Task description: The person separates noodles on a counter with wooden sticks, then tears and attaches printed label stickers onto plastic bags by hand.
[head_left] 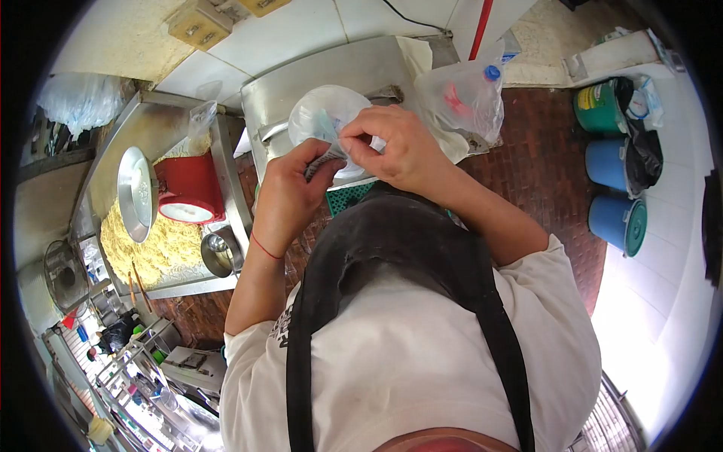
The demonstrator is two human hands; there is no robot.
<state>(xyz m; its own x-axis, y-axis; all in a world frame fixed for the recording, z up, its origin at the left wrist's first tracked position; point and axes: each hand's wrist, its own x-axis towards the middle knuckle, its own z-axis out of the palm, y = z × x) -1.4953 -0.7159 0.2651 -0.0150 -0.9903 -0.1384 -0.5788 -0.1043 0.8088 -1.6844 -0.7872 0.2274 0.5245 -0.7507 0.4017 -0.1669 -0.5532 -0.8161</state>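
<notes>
In front of my apron, both hands are raised close together over the steel counter (263,90). A translucent, rounded plastic bag (312,113) bulges beyond my fingers. Thumb and fingers of my left hand (296,181) pinch a gathered, greyish fold of this plastic. My right hand (395,147) is closed beside it, its thumb and forefinger pressed together at the bag's near edge. Exactly what lies between the right fingertips is hidden. Whatever the bag contains is too unclear to name.
To the left, a metal tray holds yellow shredded food (143,241), a red bucket (188,184), a metal bowl (137,194) and a small pot (218,252). A clear bag with a blue cap (459,94) lies on the right. Several bins (606,162) line the right wall.
</notes>
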